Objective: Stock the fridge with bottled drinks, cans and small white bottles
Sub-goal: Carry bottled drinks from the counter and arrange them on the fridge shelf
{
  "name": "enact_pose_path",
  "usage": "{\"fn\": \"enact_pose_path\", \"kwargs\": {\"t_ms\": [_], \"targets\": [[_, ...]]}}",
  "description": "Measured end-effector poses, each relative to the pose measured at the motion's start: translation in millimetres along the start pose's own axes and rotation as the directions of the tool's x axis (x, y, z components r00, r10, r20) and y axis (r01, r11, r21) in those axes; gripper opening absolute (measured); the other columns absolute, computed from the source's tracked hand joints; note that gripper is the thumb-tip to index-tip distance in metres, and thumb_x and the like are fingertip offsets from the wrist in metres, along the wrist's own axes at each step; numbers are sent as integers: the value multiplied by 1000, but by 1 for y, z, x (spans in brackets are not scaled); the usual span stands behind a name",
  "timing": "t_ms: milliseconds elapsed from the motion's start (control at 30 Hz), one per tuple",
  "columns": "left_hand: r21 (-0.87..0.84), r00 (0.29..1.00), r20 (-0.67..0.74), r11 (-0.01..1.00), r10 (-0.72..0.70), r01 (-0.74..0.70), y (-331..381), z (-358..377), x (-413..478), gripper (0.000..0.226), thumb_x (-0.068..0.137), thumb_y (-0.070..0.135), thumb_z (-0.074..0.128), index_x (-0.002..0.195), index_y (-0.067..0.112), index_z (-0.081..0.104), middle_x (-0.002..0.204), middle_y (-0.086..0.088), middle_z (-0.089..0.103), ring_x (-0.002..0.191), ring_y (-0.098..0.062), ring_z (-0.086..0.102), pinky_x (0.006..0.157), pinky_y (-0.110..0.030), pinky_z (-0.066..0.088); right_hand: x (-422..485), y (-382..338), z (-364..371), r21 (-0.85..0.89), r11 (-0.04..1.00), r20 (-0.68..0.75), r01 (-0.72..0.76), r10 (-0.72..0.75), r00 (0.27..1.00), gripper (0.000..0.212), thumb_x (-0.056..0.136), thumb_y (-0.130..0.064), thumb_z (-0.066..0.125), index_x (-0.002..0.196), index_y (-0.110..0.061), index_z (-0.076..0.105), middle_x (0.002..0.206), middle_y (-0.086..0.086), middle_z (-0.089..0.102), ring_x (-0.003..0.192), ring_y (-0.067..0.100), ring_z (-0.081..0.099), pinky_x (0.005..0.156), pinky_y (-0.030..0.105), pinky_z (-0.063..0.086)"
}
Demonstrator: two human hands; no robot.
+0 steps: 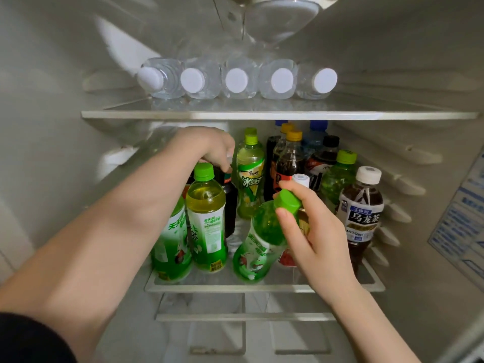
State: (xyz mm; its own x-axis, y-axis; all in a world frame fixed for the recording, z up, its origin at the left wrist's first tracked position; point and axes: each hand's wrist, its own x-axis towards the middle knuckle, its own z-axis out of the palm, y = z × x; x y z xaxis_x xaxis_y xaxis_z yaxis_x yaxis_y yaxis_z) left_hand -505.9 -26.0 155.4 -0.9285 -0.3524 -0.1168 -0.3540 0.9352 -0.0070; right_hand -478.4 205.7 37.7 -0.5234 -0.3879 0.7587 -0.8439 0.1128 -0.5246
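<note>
The right hand grasps a green tea bottle at its very top; thumb and fingertips pinch the green cap, so the whole body of the bottle hangs below and to the left of the grip. The bottle is tilted, its cap leaning right toward the palm and its base resting on the front of the middle shelf; it lies between an upright green tea bottle on the left and a white-capped oolong tea bottle on the right. The left hand reaches deeper into the same shelf; its fingers curl down round the top of a dark bottle, which stands directly beneath the hand, just behind the upright green tea bottle; the cap itself is hidden by the fingers. A pale green iced-tea bottle stands just right of that hand; on the upper shelf five water bottles lie side by side, white caps facing outward.
</note>
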Motion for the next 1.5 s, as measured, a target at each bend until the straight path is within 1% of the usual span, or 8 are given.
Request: {"fn": "enact_pose_path", "kwargs": {"t_ms": [100, 233, 467, 733, 933, 1033, 1267, 1500], "targets": [[-89, 999, 31, 996, 33, -30, 9, 0, 0, 37, 86, 27, 67, 111, 2, 58, 79, -5, 58, 81, -28, 65, 71, -30, 52, -4, 0, -5, 50, 998, 8, -32, 31, 999, 35, 92, -35, 51, 126, -30, 51, 109, -15, 62, 81, 14, 63, 75, 36, 54], [-175, 998, 34, 983, 57, -50, 17, 4, 5, 34, 86, 37, 65, 95, 5, 58, 77, -5, 63, 75, -22, 71, 62, -30, 57, -11, 1, -10, 71, 996, -3, -51, 51, 999, 36, 91, -41, 46, 124, -27, 53, 110, -15, 61, 96, 7, 61, 81, 30, 52], [-79, 987, -142, 994, 70, -82, 26, 11, 9, 46, 78, 53, 64, 58, 12, 54, 42, 4, 59, 44, -11, 65, 49, -23, 53, -18, 6, -14, 68, 993, -88, -94, 100, 991, 31, 90, -29, 52, 120, -37, 50, 111, -29, 58, 100, -3, 58, 80, 18, 50], [-262, 974, -50, 939, 219, -225, 15, 4, 1, 38, 79, 17, 72, 114, 27, 60, 103, 5, 56, 89, -15, 62, 76, -38, 60, -23, 7, -15, 87, 989, -123, -118, 128, 984, 31, 90, -27, 51, 120, -33, 50, 111, -41, 52, 103, -13, 53, 79, 2, 41], [-90, 982, -145, 987, 122, -136, 19, 9, 5, 38, 81, 46, 65, 80, 9, 61, 71, -7, 66, 64, -19, 66, 61, -32, 57, -21, 2, -12, 77, 991, -124, -114, 123, 985, 32, 90, -29, 52, 118, -43, 47, 111, -40, 53, 104, -9, 55, 82, 9, 45], [88, 940, -322, 992, 117, -93, 26, 17, 8, 52, 80, 59, 56, 60, 11, 52, 55, -3, 57, 57, -17, 55, 48, -25, 38, -19, -2, -9, 49, 994, -112, -94, 99, 989, 31, 90, -29, 52, 117, -45, 47, 110, -37, 54, 101, -5, 57, 80, 17, 49], [-367, 975, -56, 904, 216, -221, 8, 6, 0, 37, 78, 21, 74, 112, 24, 59, 108, 2, 57, 97, -16, 60, 81, -37, 58, -17, -6, -1, 6, 996, -97, -87, 88, 991, 32, 91, -31, 52, 122, -32, 51, 116, -18, 58, 96, 3, 59, 80, 29, 52], [-196, 972, -228, 975, 57, -103, 17, 16, 13, 38, 77, 44, 70, 82, 9, 59, 64, -3, 62, 56, -11, 64, 50, -25, 50, -14, -7, 1, 8, 995, -75, -98, 99, 992, 34, 91, -30, 52, 124, -23, 55, 113, -10, 62, 101, 5, 59, 82, 31, 52]]}}
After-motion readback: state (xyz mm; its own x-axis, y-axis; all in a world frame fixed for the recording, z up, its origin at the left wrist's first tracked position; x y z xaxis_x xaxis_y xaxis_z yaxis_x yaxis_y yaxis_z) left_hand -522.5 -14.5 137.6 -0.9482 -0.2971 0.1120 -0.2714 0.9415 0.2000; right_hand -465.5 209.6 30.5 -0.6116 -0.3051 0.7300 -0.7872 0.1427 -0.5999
